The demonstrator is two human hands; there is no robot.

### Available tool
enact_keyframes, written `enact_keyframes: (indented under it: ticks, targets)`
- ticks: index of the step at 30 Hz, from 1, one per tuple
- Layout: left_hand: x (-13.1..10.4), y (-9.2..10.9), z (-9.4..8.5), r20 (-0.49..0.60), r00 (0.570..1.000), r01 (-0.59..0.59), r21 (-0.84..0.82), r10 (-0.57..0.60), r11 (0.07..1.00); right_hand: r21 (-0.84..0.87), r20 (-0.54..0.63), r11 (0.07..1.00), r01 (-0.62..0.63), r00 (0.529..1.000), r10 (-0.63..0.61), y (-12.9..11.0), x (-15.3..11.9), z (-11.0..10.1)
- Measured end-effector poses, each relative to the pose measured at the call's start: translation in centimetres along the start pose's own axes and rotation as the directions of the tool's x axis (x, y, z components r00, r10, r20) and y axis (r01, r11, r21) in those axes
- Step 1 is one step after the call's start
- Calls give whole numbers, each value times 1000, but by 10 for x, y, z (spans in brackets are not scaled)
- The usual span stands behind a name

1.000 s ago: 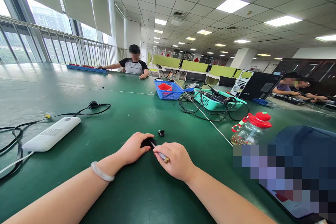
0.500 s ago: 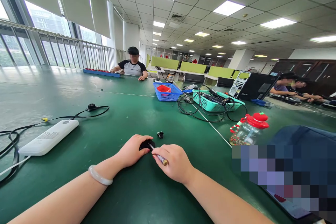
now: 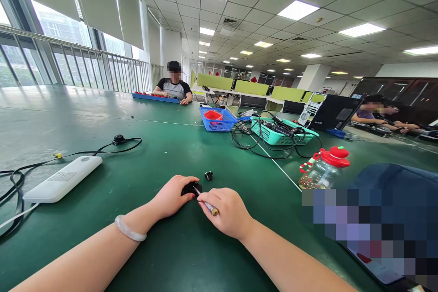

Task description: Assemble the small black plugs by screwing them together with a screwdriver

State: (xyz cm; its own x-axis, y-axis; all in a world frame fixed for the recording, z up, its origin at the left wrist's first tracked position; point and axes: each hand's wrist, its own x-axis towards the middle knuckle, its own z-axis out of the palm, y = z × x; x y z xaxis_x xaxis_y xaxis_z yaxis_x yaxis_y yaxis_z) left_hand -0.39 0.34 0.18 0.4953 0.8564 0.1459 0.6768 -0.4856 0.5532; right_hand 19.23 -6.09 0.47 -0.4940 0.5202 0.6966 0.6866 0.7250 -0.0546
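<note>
From where I stand nothing here can be read outright. The white power bank on the green table carries a grey block of print on its top face, but the letters are too small and blurred to make out. Red paper decorations hang on the far glass partition, their characters too distant to tell, and the screen of the phone at the table's near right edge is blurred over.

Small black part on green table, thin gold-tipped screwdriver slanted against it
</note>
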Motion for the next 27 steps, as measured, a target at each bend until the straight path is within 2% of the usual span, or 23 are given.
enact_keyframes:
  ticks: [27]
  targets:
    - [-2,3,-2,13,1000,15,-10,-15,1000,-4,27,1000,-8,1000,8,0,-1,0]
